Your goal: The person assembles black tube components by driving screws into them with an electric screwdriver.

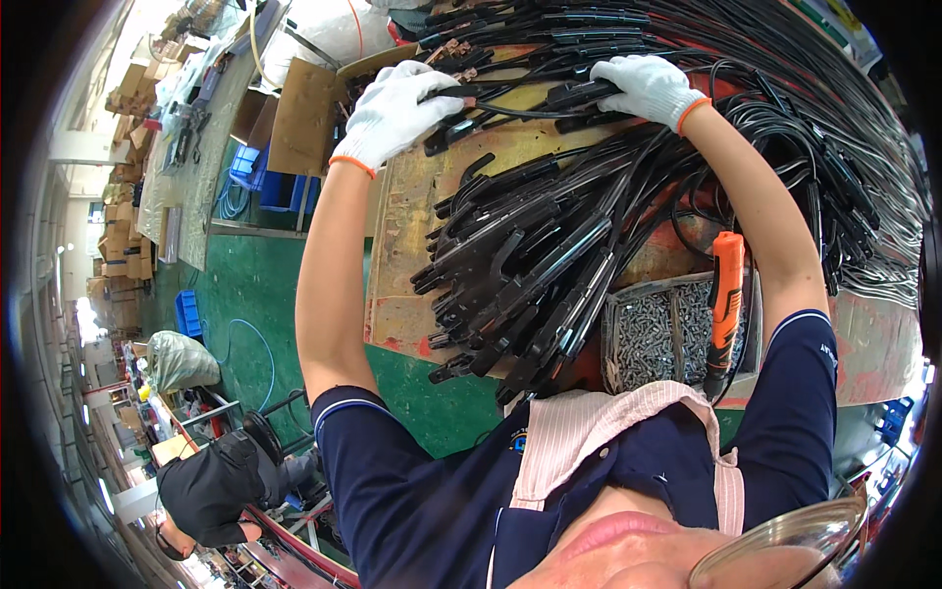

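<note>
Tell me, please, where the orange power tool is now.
In the head view, right of centre, the orange power tool is over the box of screws, beside the person's right arm.

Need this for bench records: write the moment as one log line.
left hand: holding black cable; right hand: holding black handle; other handles: heaped on table; orange tool: over screws

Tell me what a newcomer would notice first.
Probably the fanned heap of black cable handles, mid-picture. Next comes the orange power screwdriver over the screw bin, right of centre. Near the top, the white-gloved left hand and right hand also stand out.
</note>
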Motion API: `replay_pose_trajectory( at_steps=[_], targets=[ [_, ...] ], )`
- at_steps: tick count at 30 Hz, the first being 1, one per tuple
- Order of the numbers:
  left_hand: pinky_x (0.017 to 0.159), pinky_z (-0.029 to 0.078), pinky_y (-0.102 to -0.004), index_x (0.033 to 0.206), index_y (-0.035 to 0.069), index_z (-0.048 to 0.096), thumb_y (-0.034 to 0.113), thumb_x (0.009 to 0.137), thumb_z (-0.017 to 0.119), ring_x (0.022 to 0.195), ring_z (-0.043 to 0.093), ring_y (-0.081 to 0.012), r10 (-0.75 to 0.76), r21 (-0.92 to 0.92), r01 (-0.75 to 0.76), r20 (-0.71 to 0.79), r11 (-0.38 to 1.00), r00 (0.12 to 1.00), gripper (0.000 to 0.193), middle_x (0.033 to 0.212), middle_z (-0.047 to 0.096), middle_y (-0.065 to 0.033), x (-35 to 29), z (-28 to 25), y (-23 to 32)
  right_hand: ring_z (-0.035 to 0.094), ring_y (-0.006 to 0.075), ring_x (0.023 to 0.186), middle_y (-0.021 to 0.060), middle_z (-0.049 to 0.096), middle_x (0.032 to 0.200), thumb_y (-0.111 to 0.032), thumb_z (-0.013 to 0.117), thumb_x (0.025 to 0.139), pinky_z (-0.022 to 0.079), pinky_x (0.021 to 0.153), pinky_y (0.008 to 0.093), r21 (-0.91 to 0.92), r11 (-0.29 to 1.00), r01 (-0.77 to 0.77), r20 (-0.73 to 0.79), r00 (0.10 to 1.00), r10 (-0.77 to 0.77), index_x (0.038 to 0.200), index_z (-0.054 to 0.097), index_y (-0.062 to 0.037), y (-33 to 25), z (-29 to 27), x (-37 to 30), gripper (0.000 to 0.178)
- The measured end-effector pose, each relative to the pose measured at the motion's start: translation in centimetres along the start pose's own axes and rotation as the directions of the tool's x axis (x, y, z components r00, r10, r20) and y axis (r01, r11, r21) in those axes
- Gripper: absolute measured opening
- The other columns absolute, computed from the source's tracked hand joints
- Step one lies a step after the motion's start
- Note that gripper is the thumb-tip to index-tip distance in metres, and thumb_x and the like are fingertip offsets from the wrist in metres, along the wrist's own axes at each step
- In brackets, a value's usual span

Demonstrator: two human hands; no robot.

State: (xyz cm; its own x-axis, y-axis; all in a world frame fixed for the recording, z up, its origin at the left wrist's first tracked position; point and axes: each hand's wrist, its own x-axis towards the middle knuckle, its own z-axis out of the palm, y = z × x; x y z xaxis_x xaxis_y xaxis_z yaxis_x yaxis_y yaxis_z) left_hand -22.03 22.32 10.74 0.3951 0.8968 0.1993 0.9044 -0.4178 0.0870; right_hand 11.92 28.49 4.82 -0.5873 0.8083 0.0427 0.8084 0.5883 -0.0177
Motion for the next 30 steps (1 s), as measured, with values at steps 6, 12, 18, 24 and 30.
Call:
replay_pose_trajectory(
  at_steps=[6, 12, 18, 24, 30],
  targets=[
    [0.084, 0.046, -0.0377, 0.105, 0.019, 0.068, 0.041, 0.09, 0.057, 0.096, 0.061, -0.0226, 0.198, 0.308, -0.176, -0.041, 0.935, 0.979, 0.029, 0.097, 0.066, -0.0026, -0.4, -2.9, 4.3, 0.059, 0.0315, 0.106, 0.0095, 0.062, 0.11, -0.032, 0.067, 0.085, 0.05, 0.088, 0.0398, 0.171, 0.985, 0.013, -0.451, 0.89, 0.066, 0.115, 0.059, -0.0173, 4.0, -0.1, -1.7, 0.034],
    [0.079, 0.048, -0.0379, 0.104, 0.015, 0.068, 0.036, 0.088, 0.063, 0.09, 0.063, -0.0249, 0.167, 0.275, -0.09, -0.272, 0.957, 0.948, 0.027, 0.093, 0.067, -0.0047, -1.1, -3.9, 4.4, 0.054, 0.0279, 0.119, 0.01, 0.061, 0.122, -0.039, 0.064, 0.083, 0.044, 0.099, 0.0418, -0.017, 0.991, -0.131, 0.03, 0.991, 0.132, 0.134, 0.053, -0.0196, 2.7, 1.5, -5.4, 0.056],
    [0.071, 0.048, -0.0373, 0.101, 0.012, 0.064, 0.031, 0.086, 0.067, 0.077, 0.063, -0.025, 0.404, 0.473, -0.255, -0.246, 0.843, 0.881, 0.024, 0.084, 0.066, -0.0059, -1.6, -8.4, 9.9, 0.061, 0.0357, 0.101, 0.0128, 0.061, 0.108, -0.039, 0.06, 0.093, 0.05, 0.086, 0.0421, 0.456, 0.84, 0.294, -0.298, 0.94, -0.167, 0.134, 0.05, -0.0249, 0.4, 0.1, -4.9, 0.045],
    [0.078, 0.051, -0.0367, 0.109, 0.004, 0.066, 0.028, 0.089, 0.065, 0.087, 0.066, -0.0301, 0.389, 0.108, -0.377, -0.131, 0.92, 0.912, 0.032, 0.096, 0.07, -0.0128, -3.8, -8.5, 11.8, 0.065, 0.0309, 0.09, 0.0069, 0.062, 0.097, -0.055, 0.064, 0.082, 0.053, 0.075, 0.0395, 0.19, 0.937, 0.292, -0.149, 0.952, -0.266, 0.126, 0.055, -0.0264, -5.6, -7.7, -6.8, 0.053],
    [0.08, 0.048, -0.0297, 0.111, 0.002, 0.067, 0.024, 0.089, 0.064, 0.086, 0.063, -0.0194, -0.139, -0.536, 0.196, 0.146, 0.821, 0.98, 0.031, 0.097, 0.068, -0.0128, -4.9, -7.5, 15.5, 0.065, 0.0271, 0.092, 0.0035, 0.064, 0.096, -0.054, 0.07, 0.076, 0.053, 0.074, 0.0386, 0.092, 0.944, 0.317, -0.369, 0.891, -0.264, 0.112, 0.064, -0.018, -2.5, -7.8, -8.8, 0.05]
  ],
)
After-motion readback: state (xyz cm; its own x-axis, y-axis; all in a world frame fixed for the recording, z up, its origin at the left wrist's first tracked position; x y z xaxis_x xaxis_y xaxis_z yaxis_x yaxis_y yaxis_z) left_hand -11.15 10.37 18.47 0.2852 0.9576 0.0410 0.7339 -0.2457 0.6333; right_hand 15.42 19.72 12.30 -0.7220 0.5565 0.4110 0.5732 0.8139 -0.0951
